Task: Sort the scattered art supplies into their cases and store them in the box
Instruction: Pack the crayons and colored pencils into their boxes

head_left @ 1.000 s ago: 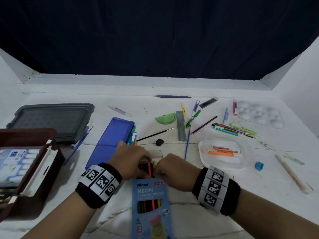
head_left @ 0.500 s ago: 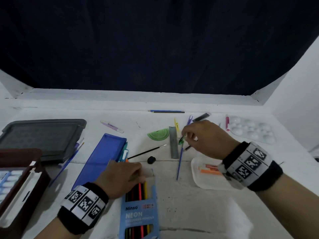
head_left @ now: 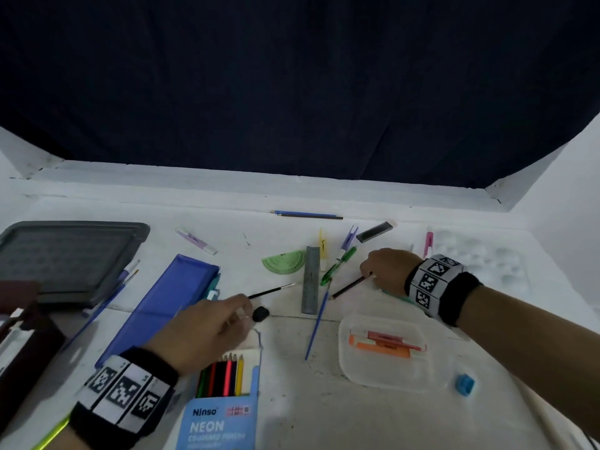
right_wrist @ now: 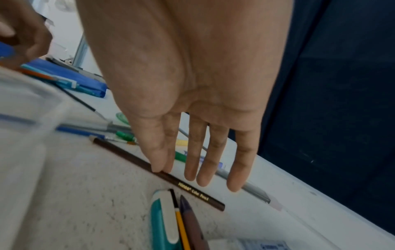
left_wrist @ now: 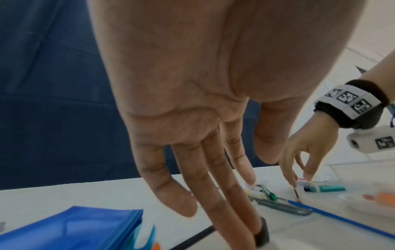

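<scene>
A blue Ninso pencil box (head_left: 220, 417) lies open near me with several coloured pencils (head_left: 224, 375) sticking out. My left hand (head_left: 242, 315) reaches past it with straight fingers. Its fingertips (left_wrist: 245, 225) touch a small black eraser (head_left: 260, 314) (left_wrist: 262, 234) on the table. My right hand (head_left: 368, 271) is further back on the right. Its fingers are straight, and thumb and index tip (right_wrist: 159, 166) rest on a brown colour pencil (head_left: 349, 287) (right_wrist: 192, 189) that lies flat on the table.
A blue flat case (head_left: 162, 303), a grey lid (head_left: 71, 254) and a brown box (head_left: 22, 345) are on the left. A ruler (head_left: 311, 280), protractor (head_left: 284, 262), green pen (head_left: 339, 264) and brushes lie mid-table. On the right stand a clear tub (head_left: 386, 381) of orange markers, a palette (head_left: 480, 258) and a blue sharpener (head_left: 465, 384).
My left hand has left the pencil box and reached forward to the black eraser. My right hand has shifted right from the green pen onto the brown pencil.
</scene>
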A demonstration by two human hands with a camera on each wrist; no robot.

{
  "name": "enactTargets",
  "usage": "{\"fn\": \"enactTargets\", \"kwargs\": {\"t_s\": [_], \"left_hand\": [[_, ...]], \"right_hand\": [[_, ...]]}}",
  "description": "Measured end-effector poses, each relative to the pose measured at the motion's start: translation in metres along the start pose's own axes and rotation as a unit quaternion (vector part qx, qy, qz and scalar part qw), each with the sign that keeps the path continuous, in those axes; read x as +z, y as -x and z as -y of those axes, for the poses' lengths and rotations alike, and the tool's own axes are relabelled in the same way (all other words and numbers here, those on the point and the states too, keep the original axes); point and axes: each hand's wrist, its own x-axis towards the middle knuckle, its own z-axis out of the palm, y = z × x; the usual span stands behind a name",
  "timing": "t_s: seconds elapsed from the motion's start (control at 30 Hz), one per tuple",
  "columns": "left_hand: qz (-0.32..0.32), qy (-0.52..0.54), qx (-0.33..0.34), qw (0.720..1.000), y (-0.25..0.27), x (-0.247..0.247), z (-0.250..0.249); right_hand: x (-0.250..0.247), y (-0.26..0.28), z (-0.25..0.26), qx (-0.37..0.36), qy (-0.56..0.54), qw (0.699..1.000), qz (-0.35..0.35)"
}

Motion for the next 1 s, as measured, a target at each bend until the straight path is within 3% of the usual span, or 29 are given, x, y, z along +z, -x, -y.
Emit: {"fn": "enactTargets", "kwargs": {"t_s": [0.23, 0.4, 0.53, 0.67, 0.77, 1.0], "left_hand": [[-0.143, 0.028, 0.019, 0.989, -0.077, -0.014, -0.02], [-0.172, -0.01, -0.006, 0.985, -0.148, -0.021, -0.017], [-0.156, -0.045, -0.046, 0.986, -0.199, -0.018, -0.013], [-0.071, -0.143, -0.065, 0.985, -0.243, -0.011, -0.008], [-0.016, -0.191, -0.071, 0.979, -0.267, -0.004, -0.005], [-0.022, -0.254, -0.103, 0.961, -0.297, 0.002, -0.005]], "right_hand": [[0.017, -0.015, -0.006, -0.03, 0.052, 0.997, -0.044], [0.021, -0.015, -0.022, -0.044, 0.056, 0.997, -0.038], [0.022, -0.012, -0.036, -0.047, 0.032, 0.995, -0.076], [0.014, 0.001, -0.046, -0.026, -0.042, 0.985, -0.164], [0.005, 0.014, -0.047, -0.003, -0.142, 0.96, -0.241], [0.001, 0.04, -0.046, 0.012, -0.236, 0.918, -0.32]]}}
